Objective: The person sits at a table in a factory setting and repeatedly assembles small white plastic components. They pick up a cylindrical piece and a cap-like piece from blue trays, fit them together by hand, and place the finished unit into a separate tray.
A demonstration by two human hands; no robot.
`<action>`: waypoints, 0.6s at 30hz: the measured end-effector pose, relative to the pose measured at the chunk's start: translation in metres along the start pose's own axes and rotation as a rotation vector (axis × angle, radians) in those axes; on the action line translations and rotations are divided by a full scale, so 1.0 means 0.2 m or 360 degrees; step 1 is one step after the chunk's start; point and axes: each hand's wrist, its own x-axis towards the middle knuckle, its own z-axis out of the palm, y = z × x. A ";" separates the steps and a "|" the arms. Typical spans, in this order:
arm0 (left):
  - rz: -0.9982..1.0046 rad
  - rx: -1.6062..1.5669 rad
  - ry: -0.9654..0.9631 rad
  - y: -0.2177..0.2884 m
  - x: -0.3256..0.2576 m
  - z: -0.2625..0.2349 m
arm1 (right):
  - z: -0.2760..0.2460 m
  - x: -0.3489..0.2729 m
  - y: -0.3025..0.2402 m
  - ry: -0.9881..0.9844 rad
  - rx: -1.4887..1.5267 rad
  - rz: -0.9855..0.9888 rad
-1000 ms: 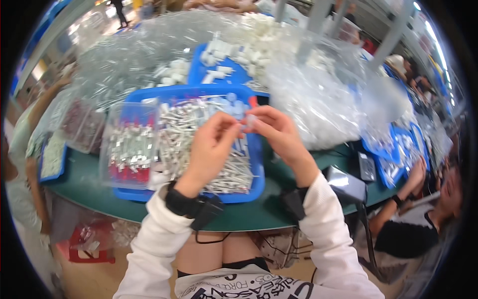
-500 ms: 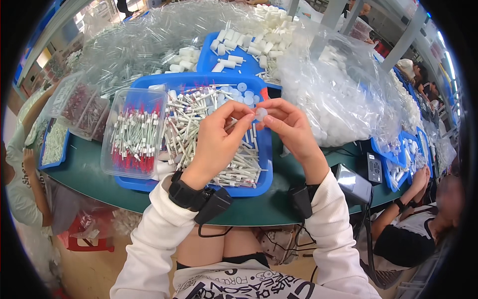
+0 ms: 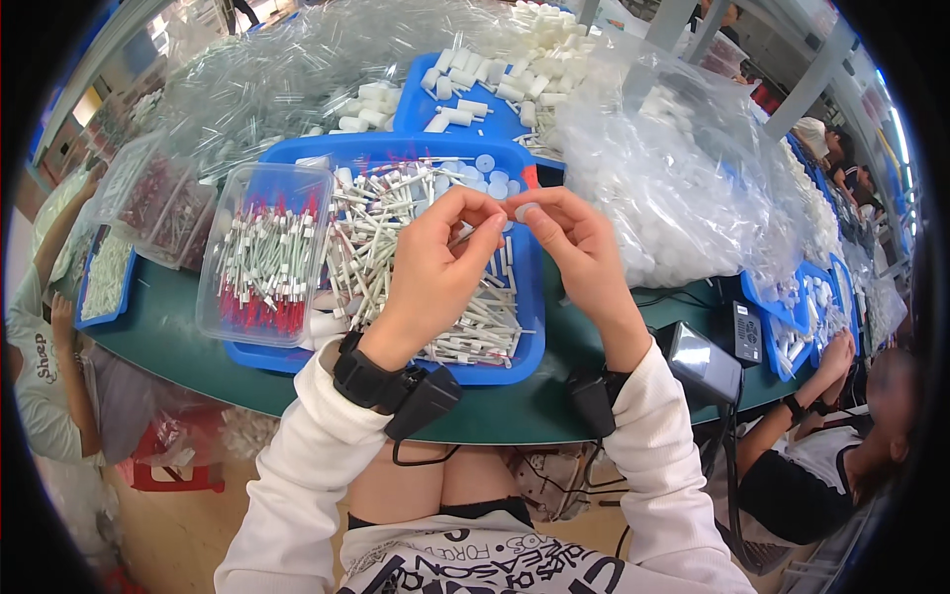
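Observation:
Over the blue tray (image 3: pixel 537 317), my two hands meet fingertip to fingertip. My right hand (image 3: pixel 579 252) pinches a small translucent round disc (image 3: pixel 526 211) between thumb and fingers. Close against it, my left hand (image 3: pixel 435 272) is closed in a pinch; what it grips is mostly hidden by the fingers. Under the hands lies a heap of thin white sticks (image 3: pixel 376 238), some with reddish ends. More translucent discs (image 3: pixel 485 162) are piled at the tray's far right corner. A clear plastic box (image 3: pixel 210 307) of red-and-white wired pieces (image 3: pixel 265 262) rests on the tray's left side.
Behind stands another blue tray (image 3: pixel 416 109) with white cylinders (image 3: pixel 457 116). Clear plastic bags (image 3: pixel 663 188) crowd the back and right. A black box (image 3: pixel 703 364) with cables sits at right on the green table (image 3: pixel 178 356). Other people work at both sides.
The disc has turned from facing me to a slant, and my right thumb now covers part of it. Both hands have shifted slightly up, still together.

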 end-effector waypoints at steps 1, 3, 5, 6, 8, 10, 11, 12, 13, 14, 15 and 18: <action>0.0009 0.0011 0.0005 0.00 0.00 0.00 | 0.00 0.00 0.01 0.0016 0.0021 0.0009; 0.0026 0.0032 0.0017 0.00 0.00 0.00 | -0.01 -0.01 -0.02 -0.0038 0.0078 0.0118; 0.0052 0.0056 0.0014 0.00 -0.01 -0.01 | -0.01 -0.02 -0.04 -0.0063 0.0127 0.0158; 0.0066 0.0066 0.0009 0.01 -0.01 0.00 | -0.01 -0.02 -0.04 -0.0056 0.0147 0.0142; 0.0079 0.0070 0.0021 0.01 -0.01 0.01 | -0.01 -0.03 -0.04 -0.0038 0.0154 0.0121; 0.0073 0.0148 -0.0001 0.02 -0.01 0.01 | -0.01 -0.02 -0.04 -0.0022 0.0134 0.0103; 0.0057 0.0221 -0.0033 0.03 -0.02 0.00 | -0.01 -0.02 -0.04 -0.0025 0.0126 0.0095; 0.0042 0.0292 -0.0063 0.03 -0.02 0.00 | -0.01 -0.02 -0.03 -0.0030 0.0116 0.0087; 0.0102 0.0295 -0.0029 0.02 -0.01 0.00 | -0.01 -0.02 -0.03 -0.0034 0.0106 0.0079; 0.0161 0.0299 0.0006 0.01 -0.01 0.01 | -0.01 -0.02 -0.03 -0.0029 0.0077 0.0068; 0.0222 0.0304 0.0040 0.00 -0.01 0.01 | 0.00 -0.02 -0.03 -0.0024 0.0047 0.0054; 0.0346 0.0425 0.0058 -0.02 -0.01 0.01 | 0.01 -0.02 -0.04 0.0005 -0.0101 0.0017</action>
